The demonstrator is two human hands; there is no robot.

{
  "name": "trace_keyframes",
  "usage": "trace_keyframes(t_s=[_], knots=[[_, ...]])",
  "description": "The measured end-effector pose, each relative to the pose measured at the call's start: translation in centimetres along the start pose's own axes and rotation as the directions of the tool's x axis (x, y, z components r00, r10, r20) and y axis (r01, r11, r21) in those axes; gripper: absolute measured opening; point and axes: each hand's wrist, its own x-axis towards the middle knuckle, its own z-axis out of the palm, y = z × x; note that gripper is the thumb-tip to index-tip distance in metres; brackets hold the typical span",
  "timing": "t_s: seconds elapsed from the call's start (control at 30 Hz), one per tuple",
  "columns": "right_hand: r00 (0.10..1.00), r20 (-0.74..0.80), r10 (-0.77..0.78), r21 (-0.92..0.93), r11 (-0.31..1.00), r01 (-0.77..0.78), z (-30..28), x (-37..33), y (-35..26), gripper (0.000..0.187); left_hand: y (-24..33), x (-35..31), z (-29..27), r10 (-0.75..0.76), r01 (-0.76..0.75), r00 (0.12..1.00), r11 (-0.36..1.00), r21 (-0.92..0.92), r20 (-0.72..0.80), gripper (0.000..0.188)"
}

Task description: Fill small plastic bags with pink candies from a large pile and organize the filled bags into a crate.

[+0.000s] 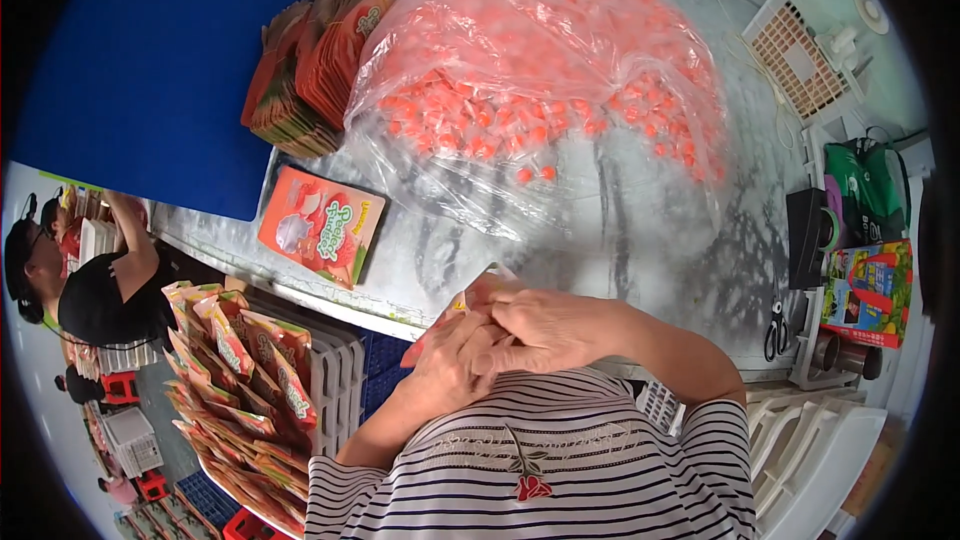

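Observation:
Close to my body at the table's near edge, both hands are closed around one red candy pouch (487, 288). My left hand (452, 355) grips its lower left side, while my right hand (545, 325) crosses over, its fingers meeting the left ones near the pouch's upper part. Much of the pouch is covered by my fingers, so I cannot tell whether its top is sealed. Another flat red pouch (318, 225) lies on the table to the left. Beyond my hands spreads a big clear plastic bag (540, 30) full of small wrapped orange-red candies (480, 125).
Stacked flat pouches (318, 60) stand at the far left beside a blue board (140, 70). Below the table's left edge, a container holds several filled pouches (240, 380). Scissors (776, 330) and a white plastic basket (800, 55) sit at right. Another person (110, 290) works at far left.

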Motion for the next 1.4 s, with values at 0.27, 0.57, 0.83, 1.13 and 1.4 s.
trace_keyframes(t_s=[0.27,0.57,0.83,1.13,1.4], knots=[[0.999,-0.022,0.025,0.103,0.994,-0.023,0.1,0.5,0.9,0.068,-0.9,-0.8,0.1,-0.081,0.081,0.996,0.997,0.012,-0.033,0.014],[0.997,0.060,-0.043,0.282,0.959,0.024,-0.1,2.2,2.2,0.048,-0.9,-0.6,-0.3,-0.147,0.148,0.989,0.989,0.004,-0.016,0.022],[0.663,-0.748,0.030,-0.302,0.875,-0.380,-8.5,5.0,14.5,0.045,-1.0,-0.4,-0.8,-0.288,0.292,0.954,0.956,0.033,-0.087,0.010],[0.743,-0.669,-0.019,-0.463,0.793,-0.396,-0.6,2.0,18.1,0.076,-1.4,-0.8,-0.4,-0.316,0.316,0.946,0.949,-0.003,-0.070,0.009],[0.581,-0.814,-0.007,-0.309,0.852,-0.422,4.5,-4.1,16.9,0.076,-1.5,-0.1,0.3,-0.283,0.285,0.955,0.958,0.011,-0.088,0.010]])
